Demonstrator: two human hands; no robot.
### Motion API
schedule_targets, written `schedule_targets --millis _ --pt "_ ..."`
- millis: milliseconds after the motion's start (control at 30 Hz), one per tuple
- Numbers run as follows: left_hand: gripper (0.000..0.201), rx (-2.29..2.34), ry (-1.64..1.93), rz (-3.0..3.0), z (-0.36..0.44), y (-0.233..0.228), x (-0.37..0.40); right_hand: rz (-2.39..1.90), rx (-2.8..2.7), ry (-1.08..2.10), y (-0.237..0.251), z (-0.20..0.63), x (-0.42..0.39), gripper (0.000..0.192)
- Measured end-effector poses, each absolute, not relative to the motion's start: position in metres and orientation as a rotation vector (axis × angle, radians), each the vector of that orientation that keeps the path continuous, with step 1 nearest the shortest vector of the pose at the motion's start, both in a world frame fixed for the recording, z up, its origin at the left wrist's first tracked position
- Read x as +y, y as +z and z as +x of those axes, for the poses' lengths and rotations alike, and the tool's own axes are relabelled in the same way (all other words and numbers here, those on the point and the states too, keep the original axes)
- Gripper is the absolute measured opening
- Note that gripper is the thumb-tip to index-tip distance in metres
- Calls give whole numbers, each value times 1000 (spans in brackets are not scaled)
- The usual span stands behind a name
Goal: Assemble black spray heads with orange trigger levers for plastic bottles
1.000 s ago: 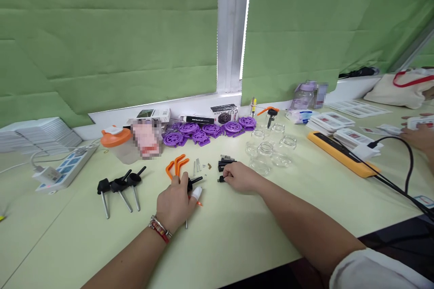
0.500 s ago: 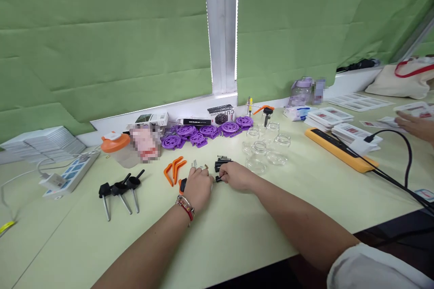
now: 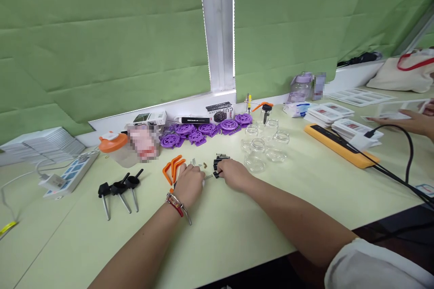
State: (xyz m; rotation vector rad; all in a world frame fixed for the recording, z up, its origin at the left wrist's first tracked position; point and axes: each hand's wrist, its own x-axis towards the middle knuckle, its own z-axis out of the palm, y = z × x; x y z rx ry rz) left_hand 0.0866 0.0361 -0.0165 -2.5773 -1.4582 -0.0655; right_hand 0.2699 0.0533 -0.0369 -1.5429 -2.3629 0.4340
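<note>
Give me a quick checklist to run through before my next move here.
1. Right hand pinching a small black part: ok.
2. Left hand's grip underneath: cannot tell, mostly hidden from view.
3. Spring between the hands in sight: ok.
4. Orange V-shaped pieces in view: ok, just beyond the left hand.
5. Glass jars apart from the right hand: ok.
</note>
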Motion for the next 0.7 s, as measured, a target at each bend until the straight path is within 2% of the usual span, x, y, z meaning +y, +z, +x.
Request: schedule_targets --millis 267,433,500,633,700 --pt "25 -1482 -165 -2541 91 -3 55 -1458 -2459 273 -43 268 59 6" --pt "25 -1490 -153 -2511 100 0 71 -1422 -2377 345 -43 269 62 6" --pt "25 -1483 -148 -2507 104 1 78 -1430 -2227 380 -43 270 63 14" --pt "24 -1396 -104 -2494 115 0 90 -1472 -1947 435 -48 271 67 52" --pt "24 -1348 -87 -2497 121 0 94 -1503 -1915 525 -53 270 70 64"
